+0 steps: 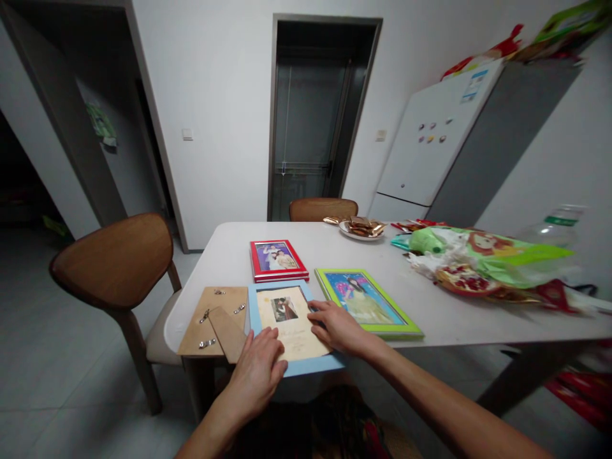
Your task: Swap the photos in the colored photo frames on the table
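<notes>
A light blue photo frame (319,364) lies near the table's front edge, partly overhanging it. A cream sheet (296,341) with a small picture of people sits in it, slightly askew. My left hand (261,362) rests over the frame's lower left side, its fingers touching the sheet's left edge. My right hand (337,325) lies at the sheet's right edge with fingers bent and spread. Left of the frame lies a brown backing board (198,319) with metal clips and a stand leg (228,335), partly under my left hand.
Red photo frames (278,258) are stacked behind the blue one. A green photo frame (368,303) lies to the right. Farther off are a plate (361,234) of wrapped snacks, plastic packaging (502,255) and a clear bottle (554,229). A wooden chair (119,268) stands left.
</notes>
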Motion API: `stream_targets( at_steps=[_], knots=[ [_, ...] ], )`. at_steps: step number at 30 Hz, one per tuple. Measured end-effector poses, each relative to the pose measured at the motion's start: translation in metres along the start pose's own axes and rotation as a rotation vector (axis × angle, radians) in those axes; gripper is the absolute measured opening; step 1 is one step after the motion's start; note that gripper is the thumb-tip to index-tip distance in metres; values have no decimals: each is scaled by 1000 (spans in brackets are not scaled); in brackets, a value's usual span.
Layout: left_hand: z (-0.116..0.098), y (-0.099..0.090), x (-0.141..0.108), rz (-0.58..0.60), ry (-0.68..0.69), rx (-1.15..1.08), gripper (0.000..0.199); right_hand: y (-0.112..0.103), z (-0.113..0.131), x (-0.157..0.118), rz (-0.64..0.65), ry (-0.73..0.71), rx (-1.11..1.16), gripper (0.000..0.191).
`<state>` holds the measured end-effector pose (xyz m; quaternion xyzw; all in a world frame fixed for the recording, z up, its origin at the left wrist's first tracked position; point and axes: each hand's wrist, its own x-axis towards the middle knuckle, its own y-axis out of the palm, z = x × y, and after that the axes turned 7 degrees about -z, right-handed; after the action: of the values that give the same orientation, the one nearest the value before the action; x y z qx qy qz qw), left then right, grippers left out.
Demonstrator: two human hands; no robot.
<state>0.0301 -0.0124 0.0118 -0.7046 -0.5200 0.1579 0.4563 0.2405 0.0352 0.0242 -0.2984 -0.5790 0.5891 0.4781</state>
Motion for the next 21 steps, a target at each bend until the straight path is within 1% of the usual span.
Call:
stream_targets(
  at_steps=[3,4,6,8,10,12,13,14,15,17,19,21],
  knots=[
    [-4,-2,1,11,-14,14,12,6,3,-4,-38,34,-28,23],
    [-6,-3,1,14,-16,15,11,6,4,-4,-34,36,-13,24],
    [-8,-6,2,21,-18,12,10,2,4,-3,18,5,49,25],
    [-9,-8,2,19,-13,6,9,-3,3,-2,33,-22,91,36],
    [-7,-8,3,11,4,5,8,-4,5,-2,-31,-19,70,45],
    [-5,-7,3,9,21,6,7,-2,9,-1,-84,-3,10,42],
    [-5,-6,2,15,29,5,7,-1,11,0,-76,-1,-21,38],
    [-4,-5,2,23,31,4,10,0,14,2,-42,1,-49,34],
    [-3,-4,1,28,30,5,16,0,17,4,3,7,-74,31],
    [-3,-2,1,33,22,21,36,-2,22,11,49,13,-101,29],
    [-4,-2,1,35,22,54,49,-3,28,18,-7,-2,-96,32],
    [-5,-3,2,46,37,82,48,2,36,23,-83,-39,-74,38]
  ],
)
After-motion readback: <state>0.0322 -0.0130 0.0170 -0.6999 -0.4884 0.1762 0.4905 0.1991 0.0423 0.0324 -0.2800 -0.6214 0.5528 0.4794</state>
